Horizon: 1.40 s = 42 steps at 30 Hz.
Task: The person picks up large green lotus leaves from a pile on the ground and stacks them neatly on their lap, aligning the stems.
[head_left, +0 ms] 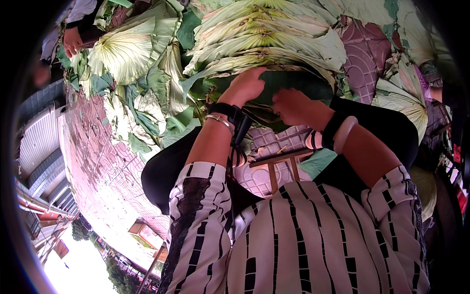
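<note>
A large dark green lotus leaf (308,85) lies in front of me, its dark face up. At its upper left edge my left hand (247,87) is closed, with the leaf rim in its fingers. My right hand (299,108) is curled over the near part of the same leaf, slightly blurred; what its fingers grip is hidden. Just beyond, a long row of overlapping pale green folded lotus leaves (264,36) stretches away, their ribs and yellowish edges showing.
More leaves (125,49) are heaped at the left, where another person's hand (72,42) reaches in. Another pale leaf (404,98) lies at the right, near a person's arm (434,93). Between my feet a wooden frame (281,159) stands on reddish paving (98,147).
</note>
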Available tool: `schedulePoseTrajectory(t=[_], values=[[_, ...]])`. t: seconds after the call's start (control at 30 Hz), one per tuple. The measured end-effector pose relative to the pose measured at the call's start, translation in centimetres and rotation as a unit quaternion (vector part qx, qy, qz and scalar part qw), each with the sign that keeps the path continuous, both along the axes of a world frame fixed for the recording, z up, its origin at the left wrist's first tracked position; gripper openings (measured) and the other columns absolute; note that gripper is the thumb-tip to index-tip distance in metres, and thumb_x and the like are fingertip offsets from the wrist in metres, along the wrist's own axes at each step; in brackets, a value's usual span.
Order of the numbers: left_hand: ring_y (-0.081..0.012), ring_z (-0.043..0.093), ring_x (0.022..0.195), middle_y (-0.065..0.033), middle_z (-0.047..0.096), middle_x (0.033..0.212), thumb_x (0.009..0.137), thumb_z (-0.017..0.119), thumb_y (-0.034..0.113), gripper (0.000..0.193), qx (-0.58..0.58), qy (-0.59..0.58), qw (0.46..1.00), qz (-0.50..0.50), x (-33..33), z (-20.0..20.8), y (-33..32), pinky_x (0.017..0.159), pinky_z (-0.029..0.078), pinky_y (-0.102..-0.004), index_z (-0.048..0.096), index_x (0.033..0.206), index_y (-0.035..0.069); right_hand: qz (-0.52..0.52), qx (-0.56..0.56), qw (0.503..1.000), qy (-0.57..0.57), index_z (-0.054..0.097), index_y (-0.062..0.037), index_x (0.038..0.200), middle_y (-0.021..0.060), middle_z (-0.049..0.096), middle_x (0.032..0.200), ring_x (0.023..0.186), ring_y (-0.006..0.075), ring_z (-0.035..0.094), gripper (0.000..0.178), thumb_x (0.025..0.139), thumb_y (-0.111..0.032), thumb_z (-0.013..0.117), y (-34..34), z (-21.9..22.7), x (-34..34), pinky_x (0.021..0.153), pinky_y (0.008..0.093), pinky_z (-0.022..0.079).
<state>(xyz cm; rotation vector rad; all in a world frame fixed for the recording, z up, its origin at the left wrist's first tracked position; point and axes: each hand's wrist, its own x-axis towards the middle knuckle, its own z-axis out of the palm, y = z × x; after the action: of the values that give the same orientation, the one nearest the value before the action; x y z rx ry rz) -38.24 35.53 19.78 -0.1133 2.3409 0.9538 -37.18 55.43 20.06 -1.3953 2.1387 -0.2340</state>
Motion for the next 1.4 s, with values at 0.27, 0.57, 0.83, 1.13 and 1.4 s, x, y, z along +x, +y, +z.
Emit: schedulePoseTrajectory(t=[0.27, 0.57, 0.83, 1.13, 1.4], values=[[-0.035, 0.058, 0.122, -0.0242, 0.06, 0.13, 0.085, 0.05, 0.009, 0.054, 0.001, -0.019, 1.0, -0.008, -0.2, 0.7, 0.3, 0.103, 0.044, -0.0362, 0.052, 0.139, 0.005, -0.002, -0.008, 1.0, 0.008, 0.072, -0.0047, 0.086, 0.0105, 0.066, 0.096, 0.095, 0.0288, 0.065, 0.017, 0.075, -0.015, 0.064, 0.6, -1.9, 0.7, 0.08, 0.0441, 0.052], [-0.035, 0.067, 0.098, -0.0166, 0.071, 0.102, 0.087, 0.053, 0.015, 0.03, -0.1, 0.083, 0.99, 0.057, -1.1, 3.3, 0.8, 0.087, 0.051, -0.041, 0.069, 0.112, 0.012, -0.184, -0.103, 0.975, 0.075, 0.069, -0.0034, 0.088, 0.0123, 0.064, 0.098, 0.1, 0.0321, 0.063, 0.014, 0.077, -0.009, 0.062, -1.4, 1.5, -4.0, 0.081, 0.0447, 0.055], [-0.0359, 0.067, 0.096, -0.0168, 0.071, 0.097, 0.081, 0.059, 0.017, 0.026, -0.007, 0.015, 0.999, 0.046, -2.3, 4.1, 0.5, 0.084, 0.052, -0.0454, 0.072, 0.104, 0.015, -0.246, -0.151, 0.952, 0.097, 0.068, 0.0019, 0.081, 0.0155, 0.061, 0.099, 0.102, 0.0352, 0.062, 0.012, 0.076, -0.008, 0.063, -1.3, 2.4, -4.6, 0.081, 0.0466, 0.056], [-0.0404, 0.06, 0.114, -0.0245, 0.063, 0.121, 0.084, 0.052, 0.008, 0.049, -0.019, 0.05, 0.999, 0.0, -0.2, 1.8, 0.6, 0.095, 0.047, -0.044, 0.06, 0.132, 0.011, -0.214, -0.186, 0.937, 0.206, 0.067, -0.0051, 0.079, 0.0109, 0.06, 0.098, 0.102, 0.0289, 0.059, 0.011, 0.068, -0.007, 0.067, -1.6, 3.9, -3.4, 0.085, 0.0396, 0.052], [-0.0361, 0.059, 0.118, -0.0186, 0.064, 0.126, 0.085, 0.051, 0.018, 0.049, -0.017, -0.001, 0.999, 0.028, -0.6, 1.5, 0.3, 0.101, 0.046, -0.0436, 0.061, 0.133, 0.017, -0.009, 0.008, 1.0, 0.004, 0.072, -0.0051, 0.085, 0.0114, 0.066, 0.096, 0.098, 0.0285, 0.063, 0.016, 0.072, -0.012, 0.065, 0.2, 0.0, 1.1, 0.081, 0.0418, 0.051]])
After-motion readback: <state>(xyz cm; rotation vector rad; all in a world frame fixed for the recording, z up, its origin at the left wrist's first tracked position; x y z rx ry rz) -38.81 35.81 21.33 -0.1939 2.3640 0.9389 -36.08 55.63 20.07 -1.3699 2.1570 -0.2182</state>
